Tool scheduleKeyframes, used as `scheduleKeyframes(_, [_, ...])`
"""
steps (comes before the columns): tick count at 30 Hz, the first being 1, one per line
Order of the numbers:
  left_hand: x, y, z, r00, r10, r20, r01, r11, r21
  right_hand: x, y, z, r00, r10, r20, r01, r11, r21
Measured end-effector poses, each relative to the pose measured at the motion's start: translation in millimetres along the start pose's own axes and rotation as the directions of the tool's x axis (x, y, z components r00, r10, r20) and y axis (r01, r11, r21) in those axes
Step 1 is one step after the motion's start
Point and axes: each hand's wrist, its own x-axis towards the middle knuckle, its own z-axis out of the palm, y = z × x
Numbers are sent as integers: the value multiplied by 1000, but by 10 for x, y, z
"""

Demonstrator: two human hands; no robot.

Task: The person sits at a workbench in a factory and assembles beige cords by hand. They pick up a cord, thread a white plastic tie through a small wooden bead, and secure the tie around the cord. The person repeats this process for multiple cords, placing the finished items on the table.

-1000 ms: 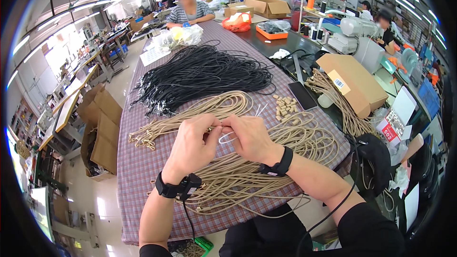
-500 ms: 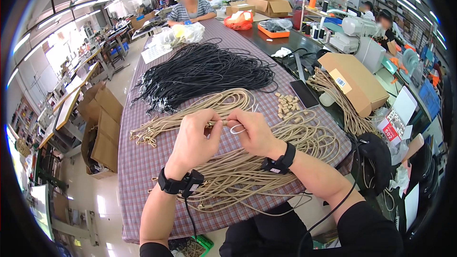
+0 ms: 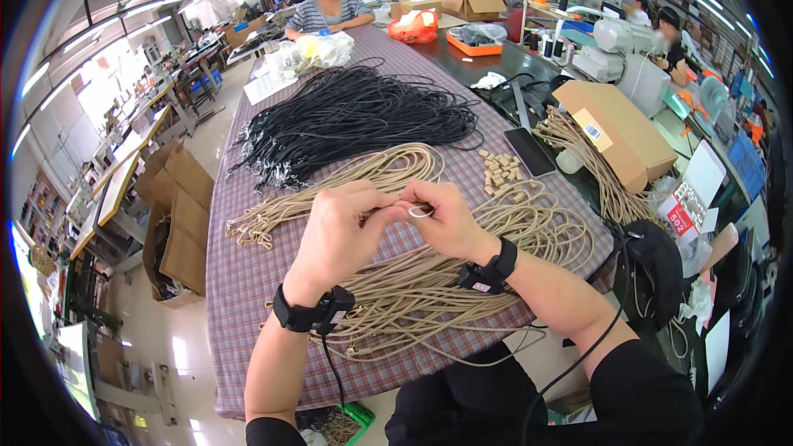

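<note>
Both hands meet above the table's near edge. The left hand (image 3: 343, 231) and right hand (image 3: 446, 219) pinch one tan cord (image 3: 420, 211), fingers closed, looping its end for close work.

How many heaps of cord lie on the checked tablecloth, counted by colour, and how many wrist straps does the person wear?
Black cord heaps: 1
Beige cord heaps: 3, one far, one under the hands, one beside the brown cardboard box
Black wrist straps: 2, left wrist, right wrist
Total: 6
</note>
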Motion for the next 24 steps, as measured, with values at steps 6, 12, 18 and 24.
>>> scheduleKeyframes(6, [-28,-53,-111,996,-61,70,69,991,-114,20,-8,24,987,-150,52,153,986,-58])
scheduleKeyframes(12, [-25,13,-109,981,-70,181,37,983,178,0,12,24,989,-148,17,149,986,-70])
scheduleKeyframes(18, [-72,-10,46,990,-139,31,123,947,296,56,65,-34,970,-239,39,240,925,-295])
scheduleKeyframes(24, [-95,-262,-167,682,-658,319,363,683,634,55,86,-3,968,-203,147,242,906,-347])
